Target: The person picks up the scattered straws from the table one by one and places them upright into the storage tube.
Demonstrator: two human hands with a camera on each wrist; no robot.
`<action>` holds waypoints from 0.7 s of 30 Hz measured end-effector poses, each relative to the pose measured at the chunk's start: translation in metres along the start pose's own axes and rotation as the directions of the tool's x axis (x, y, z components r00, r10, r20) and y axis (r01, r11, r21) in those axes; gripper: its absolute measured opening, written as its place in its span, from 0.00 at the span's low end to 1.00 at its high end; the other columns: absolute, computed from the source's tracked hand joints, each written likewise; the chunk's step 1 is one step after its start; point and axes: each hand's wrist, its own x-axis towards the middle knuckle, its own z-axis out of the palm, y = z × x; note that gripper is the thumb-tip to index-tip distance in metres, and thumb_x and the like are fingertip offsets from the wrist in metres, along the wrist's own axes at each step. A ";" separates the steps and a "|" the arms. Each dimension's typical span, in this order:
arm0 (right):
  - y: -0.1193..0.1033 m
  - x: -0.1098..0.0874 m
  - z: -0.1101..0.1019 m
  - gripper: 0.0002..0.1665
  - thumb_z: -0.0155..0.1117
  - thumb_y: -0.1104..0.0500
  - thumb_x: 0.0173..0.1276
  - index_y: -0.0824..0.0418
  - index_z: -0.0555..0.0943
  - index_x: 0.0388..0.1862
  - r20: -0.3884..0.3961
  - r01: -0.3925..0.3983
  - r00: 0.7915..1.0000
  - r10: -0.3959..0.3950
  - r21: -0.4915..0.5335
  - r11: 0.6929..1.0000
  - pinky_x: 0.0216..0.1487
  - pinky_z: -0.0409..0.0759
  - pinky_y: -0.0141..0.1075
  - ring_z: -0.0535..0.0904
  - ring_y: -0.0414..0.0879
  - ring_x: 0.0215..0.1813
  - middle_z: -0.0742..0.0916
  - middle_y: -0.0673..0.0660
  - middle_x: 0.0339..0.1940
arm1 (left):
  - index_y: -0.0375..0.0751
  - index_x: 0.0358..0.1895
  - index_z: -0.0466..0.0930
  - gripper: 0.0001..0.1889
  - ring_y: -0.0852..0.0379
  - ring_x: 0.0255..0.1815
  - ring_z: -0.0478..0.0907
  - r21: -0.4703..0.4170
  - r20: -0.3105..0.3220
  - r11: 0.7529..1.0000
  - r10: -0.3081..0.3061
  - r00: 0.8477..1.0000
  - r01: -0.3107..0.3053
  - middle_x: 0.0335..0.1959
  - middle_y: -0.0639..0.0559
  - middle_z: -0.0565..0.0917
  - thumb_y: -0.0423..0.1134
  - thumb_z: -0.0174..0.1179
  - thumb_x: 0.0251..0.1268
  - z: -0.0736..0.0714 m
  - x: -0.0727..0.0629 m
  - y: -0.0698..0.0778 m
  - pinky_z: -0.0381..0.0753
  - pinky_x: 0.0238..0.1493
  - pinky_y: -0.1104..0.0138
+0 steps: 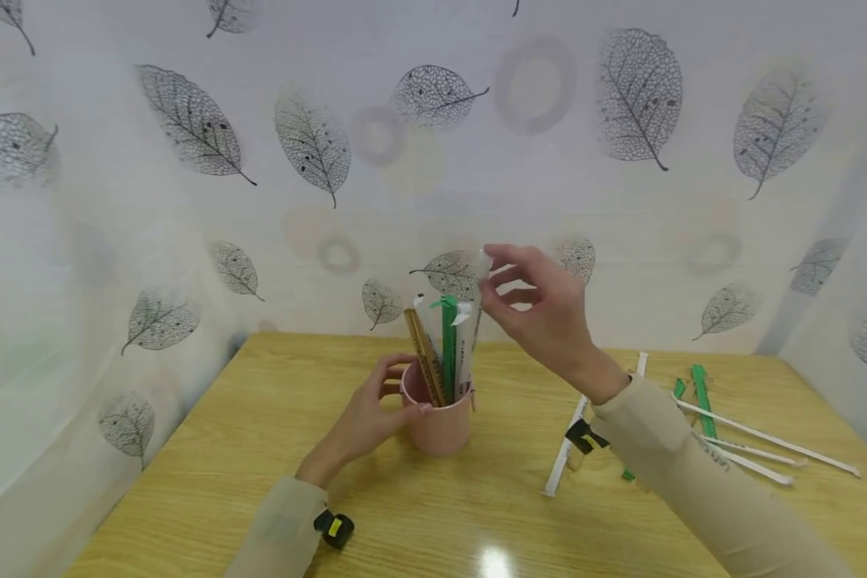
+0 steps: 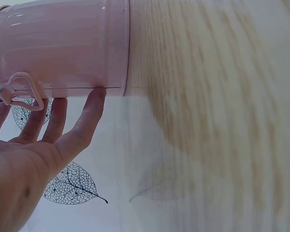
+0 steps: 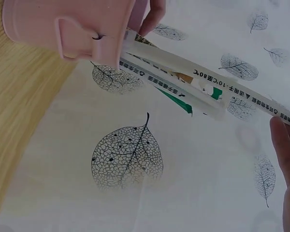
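Observation:
A pink metal bucket (image 1: 439, 429) with a small side handle (image 3: 72, 38) stands upright on the table. My left hand (image 1: 370, 413) holds it round the left side, thumb at the rim; in the left wrist view its fingers touch the pink wall. Inside lean several wrapped straws: brown (image 1: 425, 353), green (image 1: 449, 345) and white (image 1: 464, 353). Above the rim, my right hand (image 1: 542, 309) pinches the top of another white paper-wrapped straw (image 3: 222, 79). The right wrist view shows printing along that straw, with its lower end inside the bucket mouth.
On the right of the wooden table (image 1: 274, 377) lie several loose white wrapped straws (image 1: 766, 429) and a green one (image 1: 702, 401). One white straw (image 1: 565, 457) lies partly under my right forearm. A leaf-patterned sheet (image 1: 462, 185) rises behind the table.

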 end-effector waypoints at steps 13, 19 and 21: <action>0.011 -0.032 0.015 0.27 0.70 0.79 0.56 0.71 0.80 0.56 0.056 -0.033 0.998 0.033 -0.002 0.999 0.35 0.88 0.28 0.90 0.52 0.37 0.88 0.63 0.42 | 0.65 0.73 0.62 0.36 0.40 0.68 0.75 -0.001 0.006 1.000 -0.001 1.000 0.001 0.69 0.45 0.74 0.50 0.71 0.64 -0.001 0.000 0.001 0.80 0.66 0.46; 0.012 -0.047 0.022 0.28 0.70 0.79 0.56 0.70 0.79 0.57 0.113 -0.051 0.992 0.051 -0.006 0.999 0.34 0.89 0.29 0.89 0.52 0.37 0.87 0.63 0.43 | 0.65 0.72 0.62 0.36 0.40 0.68 0.75 -0.002 0.005 1.000 0.004 1.000 -0.004 0.69 0.45 0.75 0.50 0.70 0.64 -0.001 -0.001 0.001 0.79 0.66 0.45; 0.013 -0.051 0.024 0.28 0.71 0.79 0.57 0.70 0.79 0.57 0.134 -0.063 0.989 0.063 -0.005 0.998 0.35 0.89 0.30 0.90 0.52 0.38 0.86 0.63 0.43 | 0.65 0.72 0.62 0.36 0.40 0.68 0.75 -0.002 0.007 1.000 0.006 1.000 -0.006 0.69 0.45 0.74 0.50 0.70 0.64 -0.001 -0.001 0.002 0.79 0.67 0.45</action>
